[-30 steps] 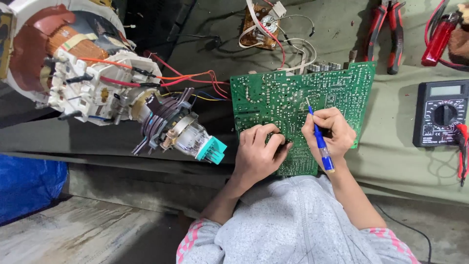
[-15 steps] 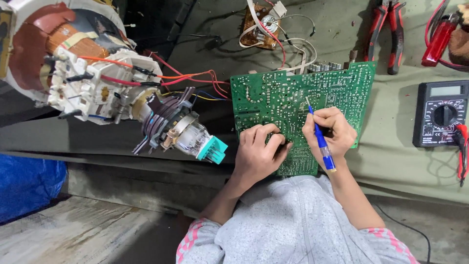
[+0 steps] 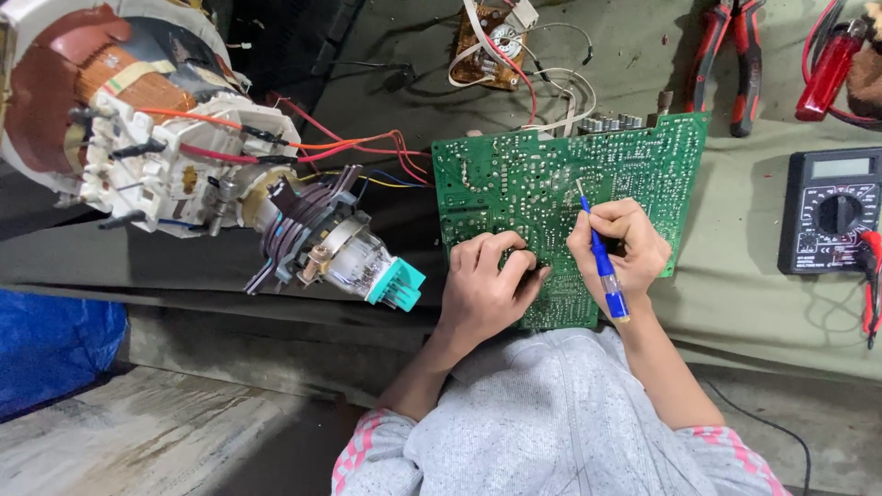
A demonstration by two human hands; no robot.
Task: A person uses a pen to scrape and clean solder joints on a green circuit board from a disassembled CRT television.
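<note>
The green circuit board (image 3: pixel 551 197) lies solder side up on the cloth-covered table (image 3: pixel 735 276), its near edge at the person's lap, likely so the joints face the tool. The left hand (image 3: pixel 484 289) rests on the board's near left part, fingers (image 3: pixel 501 257) curled and pressed down on it, seemingly to steady it. The right hand (image 3: pixel 620 246) pinches a blue screwdriver (image 3: pixel 602 262) like a pen, its tip touching the board just beyond the fingertips. A multimeter (image 3: pixel 831 211) lies well right of them.
</note>
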